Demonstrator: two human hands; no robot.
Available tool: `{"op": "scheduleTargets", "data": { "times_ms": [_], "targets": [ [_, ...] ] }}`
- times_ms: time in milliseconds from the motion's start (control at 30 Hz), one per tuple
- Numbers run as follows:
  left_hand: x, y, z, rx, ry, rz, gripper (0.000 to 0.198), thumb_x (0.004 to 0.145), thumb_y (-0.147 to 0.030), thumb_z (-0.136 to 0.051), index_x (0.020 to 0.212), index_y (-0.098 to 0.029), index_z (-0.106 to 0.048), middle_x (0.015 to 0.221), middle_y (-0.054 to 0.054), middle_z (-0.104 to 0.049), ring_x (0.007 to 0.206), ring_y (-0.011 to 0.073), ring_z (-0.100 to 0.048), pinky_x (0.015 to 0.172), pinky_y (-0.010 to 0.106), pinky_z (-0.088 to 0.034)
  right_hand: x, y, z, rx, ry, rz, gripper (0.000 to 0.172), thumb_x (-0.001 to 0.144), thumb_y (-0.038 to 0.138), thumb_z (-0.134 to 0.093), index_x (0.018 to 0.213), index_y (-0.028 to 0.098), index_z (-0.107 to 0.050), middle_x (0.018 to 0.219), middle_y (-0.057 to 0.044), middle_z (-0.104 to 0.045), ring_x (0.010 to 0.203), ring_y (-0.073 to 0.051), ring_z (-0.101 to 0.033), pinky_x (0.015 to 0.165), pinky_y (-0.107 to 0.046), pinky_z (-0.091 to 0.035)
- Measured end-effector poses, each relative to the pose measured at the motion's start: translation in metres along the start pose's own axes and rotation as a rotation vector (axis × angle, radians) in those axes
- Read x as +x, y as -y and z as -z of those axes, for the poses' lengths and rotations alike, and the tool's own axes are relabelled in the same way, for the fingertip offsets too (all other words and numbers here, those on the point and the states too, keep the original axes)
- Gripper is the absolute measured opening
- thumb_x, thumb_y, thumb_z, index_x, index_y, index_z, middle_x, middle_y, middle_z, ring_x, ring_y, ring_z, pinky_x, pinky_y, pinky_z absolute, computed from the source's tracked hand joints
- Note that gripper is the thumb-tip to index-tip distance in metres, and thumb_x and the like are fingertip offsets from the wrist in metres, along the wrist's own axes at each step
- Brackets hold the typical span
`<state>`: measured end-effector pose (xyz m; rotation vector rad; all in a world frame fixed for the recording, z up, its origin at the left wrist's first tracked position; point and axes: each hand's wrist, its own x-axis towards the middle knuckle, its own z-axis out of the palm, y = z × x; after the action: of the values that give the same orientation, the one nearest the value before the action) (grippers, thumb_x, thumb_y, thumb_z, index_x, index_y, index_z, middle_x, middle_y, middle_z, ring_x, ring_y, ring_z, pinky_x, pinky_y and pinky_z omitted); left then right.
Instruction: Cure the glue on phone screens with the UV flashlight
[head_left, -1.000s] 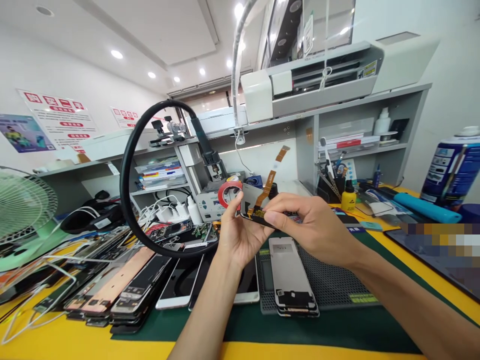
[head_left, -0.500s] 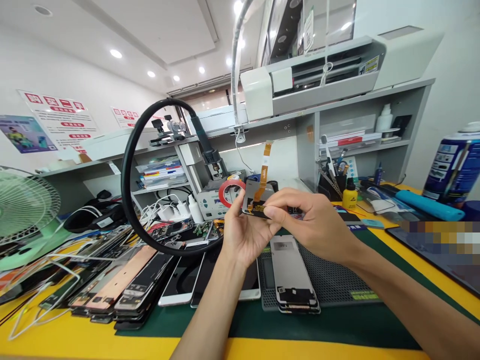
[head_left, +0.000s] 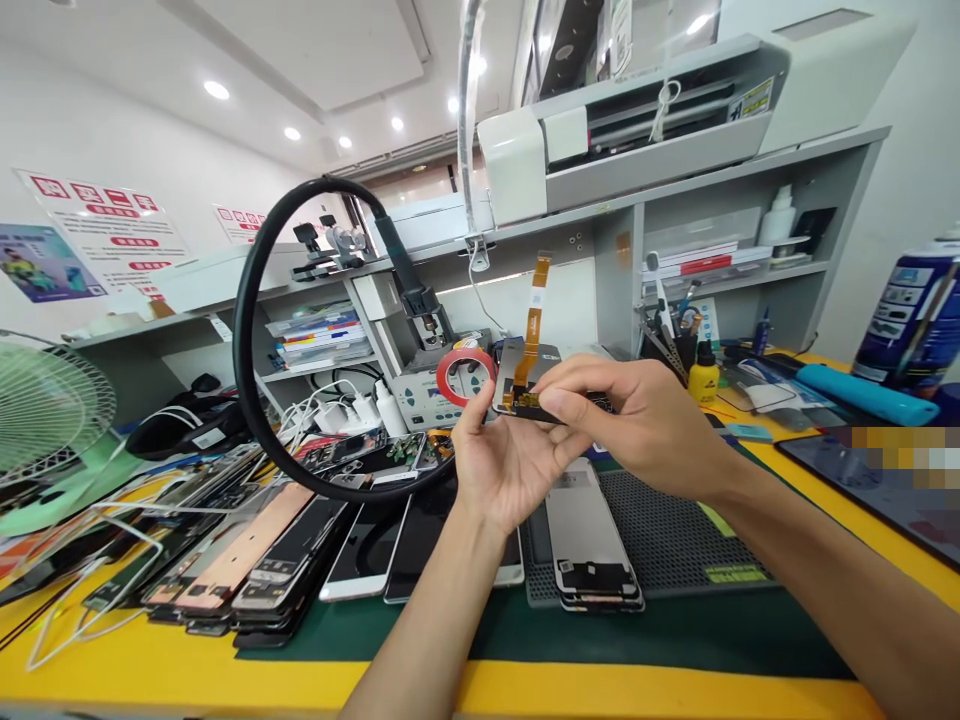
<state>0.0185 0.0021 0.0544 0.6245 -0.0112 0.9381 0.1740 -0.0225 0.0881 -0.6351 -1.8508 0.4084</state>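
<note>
My left hand holds up a phone screen from below, its grey back facing me and tilted. A roll of red tape shows just behind the left thumb. From the screen's back an orange flex cable stands upright. My right hand pinches at the screen's lower edge, thumb and index finger pressed together by the dark strip there. What lies between those fingertips is hidden. Below my hands, a stack of phone screens rests on a dark perforated mat.
Left of the hands lie white-framed phones and stacked phone parts. A thick black hose loops up beside a grey bench unit. A yellow bottle and a blue spray can stand on the right.
The head view has shifted slightly. The phone screen is tipped flatter, with its flex cable still upright. Both hands keep hold at the screen.
</note>
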Motion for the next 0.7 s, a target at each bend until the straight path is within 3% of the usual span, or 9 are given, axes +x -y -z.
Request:
{"op": "scheduleTargets", "data": {
  "times_ms": [233, 700],
  "targets": [
    [0.0016, 0.0054, 0.0024, 0.017, 0.03, -0.055, 0.047, 0.092, -0.042, -0.054, 0.125, -0.01, -0.06, 0.117, 0.014, -0.07, 0.106, 0.0233, -0.069, 0.095, 0.037, -0.056, 0.0009, 0.0029, 0.004, 0.06, 0.067, -0.057, 0.022, 0.096, 0.028, -0.061, 0.081, 0.019, -0.073, 0.091, 0.0, -0.071, 0.084, -0.011, -0.063, 0.077, -0.022, -0.048],
    [0.0018, 0.0059, 0.0069, -0.013, 0.074, -0.05, 0.034, 0.092, -0.039, -0.056, 0.111, -0.013, -0.066, 0.112, 0.012, -0.071, 0.106, 0.0234, -0.069, 0.096, 0.038, -0.056, 0.0011, -0.001, 0.0056, 0.126, 0.078, -0.116, 0.026, 0.096, 0.033, -0.061, 0.077, 0.018, -0.072, 0.087, 0.002, -0.069, 0.08, -0.008, -0.06, 0.073, -0.019, -0.047]
  ]
}}
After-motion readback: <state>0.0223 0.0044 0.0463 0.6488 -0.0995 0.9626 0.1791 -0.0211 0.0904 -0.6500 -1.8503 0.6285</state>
